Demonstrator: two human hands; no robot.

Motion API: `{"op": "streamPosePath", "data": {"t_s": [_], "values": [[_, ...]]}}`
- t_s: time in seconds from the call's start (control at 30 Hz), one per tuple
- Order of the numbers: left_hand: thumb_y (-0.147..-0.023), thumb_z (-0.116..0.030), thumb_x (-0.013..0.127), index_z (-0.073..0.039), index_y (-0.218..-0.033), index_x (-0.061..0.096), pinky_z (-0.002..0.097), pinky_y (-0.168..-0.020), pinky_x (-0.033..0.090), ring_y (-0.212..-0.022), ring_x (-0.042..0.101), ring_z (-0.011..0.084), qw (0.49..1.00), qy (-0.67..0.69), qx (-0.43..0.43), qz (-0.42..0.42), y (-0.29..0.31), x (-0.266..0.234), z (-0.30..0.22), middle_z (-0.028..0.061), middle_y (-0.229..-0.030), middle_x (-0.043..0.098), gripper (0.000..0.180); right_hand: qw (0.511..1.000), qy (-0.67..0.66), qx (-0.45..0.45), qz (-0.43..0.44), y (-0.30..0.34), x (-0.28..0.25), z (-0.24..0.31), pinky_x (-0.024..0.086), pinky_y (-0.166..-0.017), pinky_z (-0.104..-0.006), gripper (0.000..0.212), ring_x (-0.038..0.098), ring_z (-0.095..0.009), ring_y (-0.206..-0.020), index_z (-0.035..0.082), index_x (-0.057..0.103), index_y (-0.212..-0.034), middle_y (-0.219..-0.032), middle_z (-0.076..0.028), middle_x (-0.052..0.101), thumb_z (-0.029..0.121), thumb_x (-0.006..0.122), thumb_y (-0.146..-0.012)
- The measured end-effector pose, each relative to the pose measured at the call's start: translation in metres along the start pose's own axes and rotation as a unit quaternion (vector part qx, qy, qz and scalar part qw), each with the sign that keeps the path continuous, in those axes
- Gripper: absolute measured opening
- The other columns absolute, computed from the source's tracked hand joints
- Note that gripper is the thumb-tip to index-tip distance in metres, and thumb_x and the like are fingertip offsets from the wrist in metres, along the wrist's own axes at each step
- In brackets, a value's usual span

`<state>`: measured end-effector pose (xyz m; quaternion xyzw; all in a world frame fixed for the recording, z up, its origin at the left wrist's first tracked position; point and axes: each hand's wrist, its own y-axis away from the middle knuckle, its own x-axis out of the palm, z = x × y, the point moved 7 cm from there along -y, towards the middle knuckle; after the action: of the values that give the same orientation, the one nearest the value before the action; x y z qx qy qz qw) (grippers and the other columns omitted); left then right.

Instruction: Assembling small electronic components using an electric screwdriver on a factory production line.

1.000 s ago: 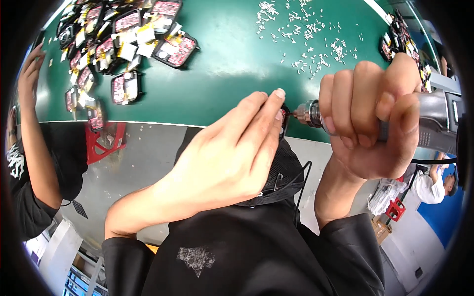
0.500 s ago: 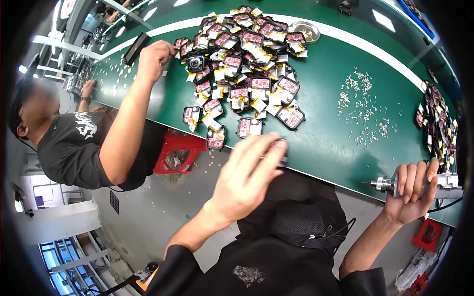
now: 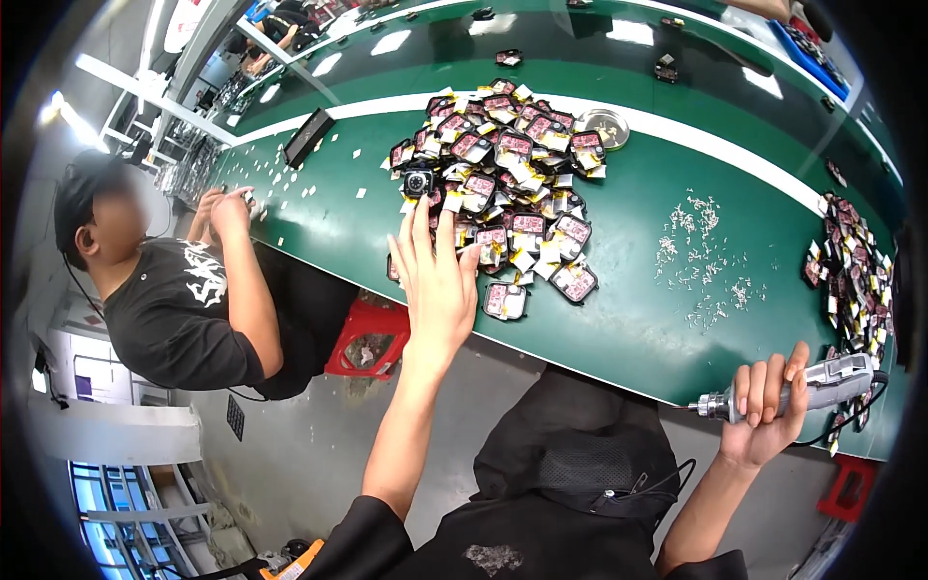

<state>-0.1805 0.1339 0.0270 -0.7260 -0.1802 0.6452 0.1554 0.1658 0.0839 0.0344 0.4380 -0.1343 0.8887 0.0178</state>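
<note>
My left hand point(image 3: 437, 275) reaches over the near left side of a heap of small black watch casings point(image 3: 527, 227) with red circuit boards, yellow tape and white tabs. Its fingers are stretched out, the tips beside a dark casing point(image 3: 419, 184) that shows a round lens-like face. Whether they touch it, I cannot tell. Past the table's near edge on the right, my right hand point(image 3: 768, 401) wraps round a grey electric screwdriver point(image 3: 839, 379), its bit pointing left. One casing point(image 3: 505, 301) lies near the edge, slightly apart from the heap.
Tiny screws point(image 3: 704, 256) are scattered right of the heap. Behind it stands a round metal dish point(image 3: 604, 128). A second pile of casings point(image 3: 855, 271) lies at the far right. A co-worker point(image 3: 184, 300) sits at left, near a black tray point(image 3: 309, 137) and pale chips.
My left hand has moved from the table's near edge forward and left to the heap, its fingers now straighter. The co-worker's hand has drawn back from the heap. The view has shifted.
</note>
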Motion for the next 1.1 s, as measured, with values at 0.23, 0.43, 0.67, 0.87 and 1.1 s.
{"op": "streamPosePath", "data": {"t_s": [0.23,0.43,0.67,0.87,1.1], "values": [[-0.092,-0.03,0.048,-0.005,-0.136,0.036,0.0529,-0.109,0.016,-0.133,0.023,0.0367,0.996,0.05,0.068,-0.008,-0.047,0.016,0.033,0.0204,-0.143,0.025,0.052,1.0,-0.005,0.0,-0.03,0.004,-0.005,0.003,0.035,-0.044,-0.0234,0.014,0.031,-0.007,-0.039,0.008,0.036,-0.085,-0.049,0.003,0.031,0.014,0.044,-0.094],[-0.09,-0.023,0.049,-0.004,-0.137,0.034,0.0471,-0.11,0.017,-0.133,0.027,0.0345,0.996,0.043,0.071,-0.02,-0.045,0.008,0.046,0.0206,-0.144,0.027,0.053,0.998,-0.019,0.031,-0.051,0.012,-0.009,-0.002,0.036,-0.044,-0.0249,0.015,0.031,-0.008,-0.039,0.008,0.037,-0.083,-0.049,0.003,0.031,0.015,0.046,-0.093],[-0.094,-0.022,0.042,0.0,-0.132,0.04,0.0462,-0.109,0.019,-0.128,0.033,0.036,0.99,0.103,0.069,-0.071,-0.034,-0.003,0.036,0.0205,-0.138,0.038,0.044,0.997,-0.014,0.032,-0.074,0.014,-0.016,-0.002,0.034,-0.044,-0.0252,0.014,0.03,-0.008,-0.038,0.008,0.04,-0.083,-0.048,0.003,0.03,0.017,0.049,-0.09],[-0.09,-0.01,0.048,0.003,-0.118,0.054,0.0479,-0.102,0.03,-0.118,0.044,0.0367,0.967,0.11,0.167,-0.156,-0.014,-0.033,-0.038,0.0181,-0.126,0.05,0.031,0.995,-0.043,0.047,-0.076,0.004,-0.023,-0.012,0.034,-0.046,-0.0263,0.01,0.032,-0.009,-0.039,0.008,0.044,-0.084,-0.049,0.003,0.033,0.015,0.046,-0.091],[-0.072,0.004,0.066,-0.003,-0.102,0.061,0.0398,-0.086,0.043,-0.101,0.053,0.0296,0.933,0.223,0.278,-0.045,-0.015,-0.01,-0.147,0.0111,-0.11,0.057,0.031,0.993,-0.097,0.033,-0.055,0.008,-0.033,-0.007,0.035,-0.047,-0.0263,0.011,0.033,-0.008,-0.04,0.008,0.045,-0.086,-0.049,0.003,0.034,0.017,0.045,-0.093]]}}
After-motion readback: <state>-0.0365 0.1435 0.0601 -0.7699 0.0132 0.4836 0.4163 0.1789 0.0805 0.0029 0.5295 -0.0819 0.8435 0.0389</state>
